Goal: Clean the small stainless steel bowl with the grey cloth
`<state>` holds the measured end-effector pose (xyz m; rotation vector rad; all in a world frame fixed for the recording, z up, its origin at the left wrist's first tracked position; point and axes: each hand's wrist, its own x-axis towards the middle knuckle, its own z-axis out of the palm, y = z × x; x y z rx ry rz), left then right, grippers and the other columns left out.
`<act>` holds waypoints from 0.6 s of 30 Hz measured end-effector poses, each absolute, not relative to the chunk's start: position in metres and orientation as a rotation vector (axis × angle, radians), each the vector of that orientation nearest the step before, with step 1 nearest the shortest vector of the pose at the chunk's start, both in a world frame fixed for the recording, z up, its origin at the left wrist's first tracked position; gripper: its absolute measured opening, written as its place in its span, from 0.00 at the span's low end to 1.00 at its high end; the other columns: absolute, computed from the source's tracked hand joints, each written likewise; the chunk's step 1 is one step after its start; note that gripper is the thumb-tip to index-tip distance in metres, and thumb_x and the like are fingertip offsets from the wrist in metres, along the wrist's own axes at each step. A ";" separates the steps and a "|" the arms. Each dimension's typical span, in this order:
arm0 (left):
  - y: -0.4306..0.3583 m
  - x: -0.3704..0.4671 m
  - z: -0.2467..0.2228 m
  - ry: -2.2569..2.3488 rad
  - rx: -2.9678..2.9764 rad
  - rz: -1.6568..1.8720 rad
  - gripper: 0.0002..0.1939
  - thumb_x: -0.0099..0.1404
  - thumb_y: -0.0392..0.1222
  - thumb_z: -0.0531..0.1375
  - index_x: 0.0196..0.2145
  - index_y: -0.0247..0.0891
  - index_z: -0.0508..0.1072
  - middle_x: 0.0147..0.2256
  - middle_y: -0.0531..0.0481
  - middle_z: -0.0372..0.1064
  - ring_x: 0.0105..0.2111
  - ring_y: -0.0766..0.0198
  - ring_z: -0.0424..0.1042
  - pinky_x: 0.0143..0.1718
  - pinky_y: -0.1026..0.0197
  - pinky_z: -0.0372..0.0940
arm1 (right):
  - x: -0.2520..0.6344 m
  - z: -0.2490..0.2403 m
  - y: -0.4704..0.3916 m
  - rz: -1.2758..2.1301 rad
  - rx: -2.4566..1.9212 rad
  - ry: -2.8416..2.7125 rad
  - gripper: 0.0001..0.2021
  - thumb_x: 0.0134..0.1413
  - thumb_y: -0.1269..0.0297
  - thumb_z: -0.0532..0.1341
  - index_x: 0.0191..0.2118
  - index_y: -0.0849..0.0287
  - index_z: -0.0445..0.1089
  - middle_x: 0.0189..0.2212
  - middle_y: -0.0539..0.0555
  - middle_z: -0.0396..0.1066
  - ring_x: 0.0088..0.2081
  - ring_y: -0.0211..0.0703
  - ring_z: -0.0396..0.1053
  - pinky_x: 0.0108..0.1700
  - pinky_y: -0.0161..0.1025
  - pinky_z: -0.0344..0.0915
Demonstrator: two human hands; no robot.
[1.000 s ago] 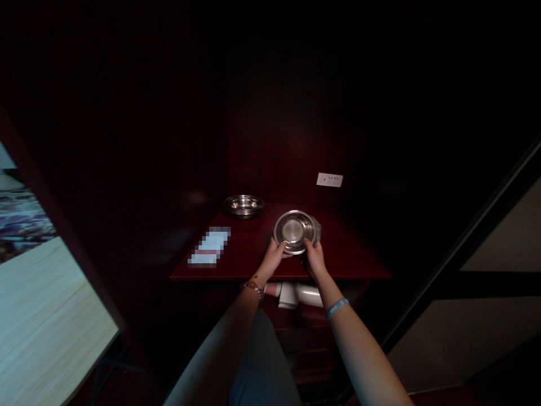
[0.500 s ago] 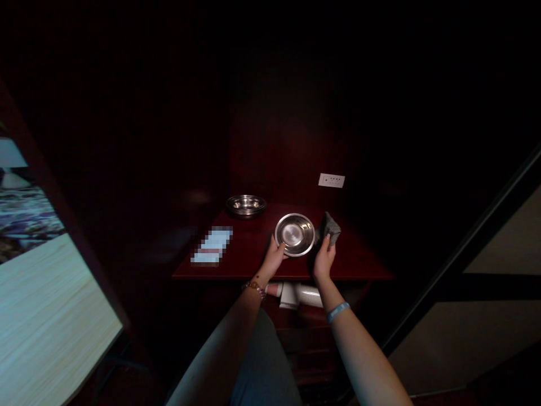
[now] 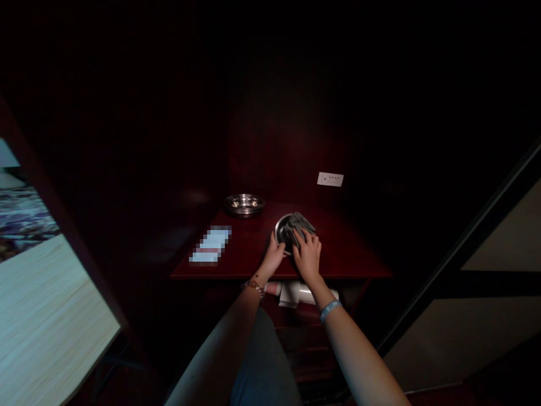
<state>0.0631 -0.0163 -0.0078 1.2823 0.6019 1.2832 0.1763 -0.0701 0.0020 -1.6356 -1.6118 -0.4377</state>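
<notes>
My left hand (image 3: 273, 255) grips the near left rim of a shiny metal bowl (image 3: 280, 226), thumb over the edge. The bowl is tilted toward me above the dark red shelf (image 3: 249, 256). A grey cloth (image 3: 299, 223) lies inside the bowl and over its right side, with my right hand (image 3: 308, 254) closed on it and pressing it there. Most of the bowl's inside is hidden by the cloth and fingers. Further back on the left, a stack of metal bowls (image 3: 244, 206) rests on the shelf.
A blurred-out pale rectangle (image 3: 211, 245) lies at the shelf's left front. Below the shelf are white rolled or boxed items (image 3: 296, 294). A white socket plate (image 3: 330, 179) is on the back wall. A light wooden tabletop (image 3: 51, 316) stands at the left.
My right hand has moved left with the cloth, from beside the bowl to inside it. My left hand keeps its hold on the rim.
</notes>
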 end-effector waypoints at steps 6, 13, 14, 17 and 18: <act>-0.018 0.064 -0.009 0.619 1.326 1.249 0.32 0.60 0.41 0.57 0.62 0.42 0.54 0.55 0.41 0.64 0.48 0.58 0.70 0.41 0.57 0.73 | 0.175 0.001 -0.064 -0.436 -1.696 -1.629 0.25 0.60 0.68 0.53 0.63 0.52 0.59 0.60 0.59 0.58 0.55 0.54 0.54 0.54 0.50 0.54; -0.025 0.063 -0.001 0.616 1.350 1.229 0.30 0.60 0.41 0.58 0.60 0.41 0.60 0.49 0.43 0.70 0.44 0.56 0.72 0.40 0.54 0.73 | 0.177 -0.001 -0.064 -0.432 -1.704 -1.628 0.25 0.59 0.69 0.52 0.62 0.51 0.60 0.58 0.58 0.59 0.54 0.53 0.55 0.52 0.48 0.55; -0.025 0.062 0.000 0.618 1.350 1.231 0.30 0.60 0.41 0.59 0.60 0.41 0.61 0.49 0.42 0.71 0.44 0.56 0.72 0.40 0.54 0.72 | 0.177 -0.001 -0.064 -0.435 -1.704 -1.639 0.25 0.59 0.70 0.52 0.62 0.51 0.60 0.58 0.58 0.60 0.54 0.53 0.55 0.52 0.48 0.55; -0.025 0.062 0.000 0.612 1.377 1.245 0.28 0.60 0.39 0.58 0.59 0.41 0.62 0.48 0.43 0.71 0.46 0.56 0.71 0.44 0.53 0.71 | 0.177 0.000 -0.064 -0.438 -1.701 -1.688 0.25 0.58 0.71 0.52 0.61 0.51 0.61 0.58 0.57 0.60 0.54 0.53 0.55 0.52 0.47 0.54; -0.025 0.062 -0.001 0.610 1.390 1.252 0.28 0.60 0.38 0.57 0.59 0.41 0.62 0.49 0.43 0.71 0.47 0.56 0.71 0.46 0.53 0.70 | 0.178 0.000 -0.065 -0.436 -1.699 -1.705 0.25 0.58 0.71 0.52 0.61 0.52 0.61 0.59 0.57 0.60 0.54 0.53 0.55 0.52 0.47 0.54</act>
